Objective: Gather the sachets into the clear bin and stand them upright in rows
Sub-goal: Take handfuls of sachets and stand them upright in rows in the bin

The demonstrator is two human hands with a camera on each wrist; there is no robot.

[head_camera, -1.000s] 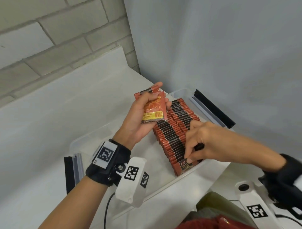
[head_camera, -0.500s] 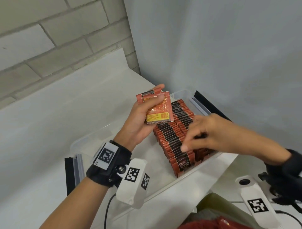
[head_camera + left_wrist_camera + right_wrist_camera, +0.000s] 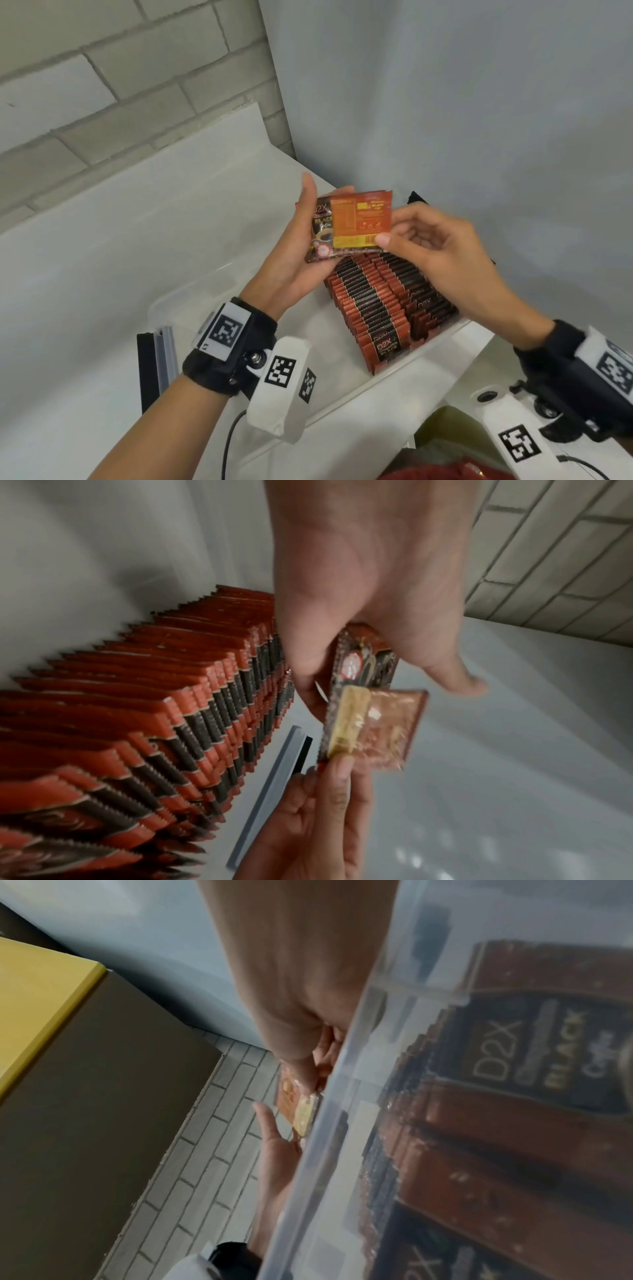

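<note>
Since a second ago the right hand point(image 3: 435, 246) has lifted off the rows of sachets point(image 3: 383, 301) in the clear bin point(image 3: 428, 346) and come up to meet the left hand point(image 3: 298, 253); it now pinches the lower right corner of an orange sachet point(image 3: 362, 219) between thumb and forefinger, back face toward the head camera; the other fingers are loosely curled behind it. Just left of that pinch, the left hand, which a second ago held its bundle alone, cups a small stack of sachets point(image 3: 321, 236) with the thumb upright along their left edge and the fingers behind; the front one shows a dark D2X Black face; the orange sachet overlaps that stack on its right side; whether it has left the stack fully I cannot tell. Below both hands, the rows stand upright on edge in the bin's right half, red and black tops packed close; the bin floor under the left wrist is bare white; a black and grey latch point(image 3: 156, 363) sits on the bin's end, to the left of the left wrist; the bin rests on a white counter point(image 3: 102, 257) against a grey brick wall point(image 3: 102, 85).
</note>
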